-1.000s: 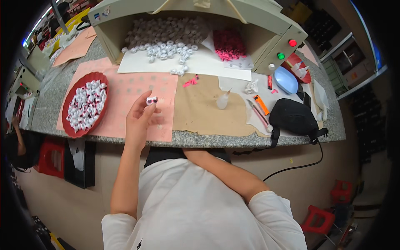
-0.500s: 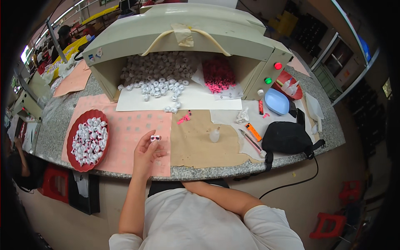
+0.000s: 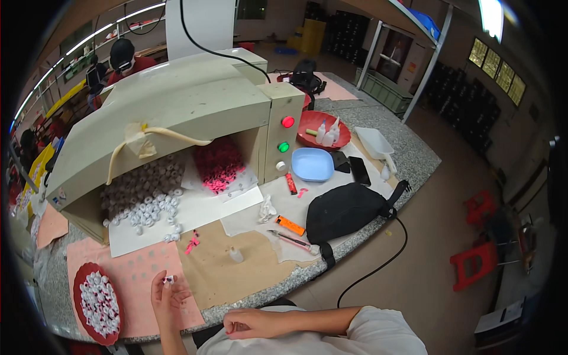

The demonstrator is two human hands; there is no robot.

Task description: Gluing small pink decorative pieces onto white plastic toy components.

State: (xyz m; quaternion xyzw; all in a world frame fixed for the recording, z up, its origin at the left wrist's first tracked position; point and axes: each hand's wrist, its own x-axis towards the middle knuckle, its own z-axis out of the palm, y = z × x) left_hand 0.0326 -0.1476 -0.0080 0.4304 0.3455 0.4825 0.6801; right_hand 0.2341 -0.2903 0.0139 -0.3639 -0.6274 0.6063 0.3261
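Observation:
My left hand point(image 3: 168, 299) is raised over the pink sheet point(image 3: 139, 278). Its thumb and fingertips pinch a small white piece with dark spots point(image 3: 168, 279). Close to the table's front edge, in front of my body, is my right hand point(image 3: 251, 323); its fingers are curled in, and whatever they hold, if anything, is hidden. To the left of my left hand stands a red scalloped bowl point(image 3: 118, 319) with many white and dark-pink pieces. A small translucent bottle point(image 3: 236, 255) is on the brown paper point(image 3: 236, 278).
A beige machine point(image 3: 171, 100) covers white rounded pieces point(image 3: 155, 208) and a pink pile point(image 3: 218, 168). Rightward are a blue tray point(image 3: 312, 164), a red bowl with bottles point(image 3: 305, 124), a black bag point(image 3: 343, 213), an orange box cutter point(image 3: 290, 225), a phone point(image 3: 359, 171) and a cable point(image 3: 378, 266).
The view has swung to the right, so the bench appears shifted left and tilted. My right hand has come up from below the table edge. The left hand still pinches the white piece.

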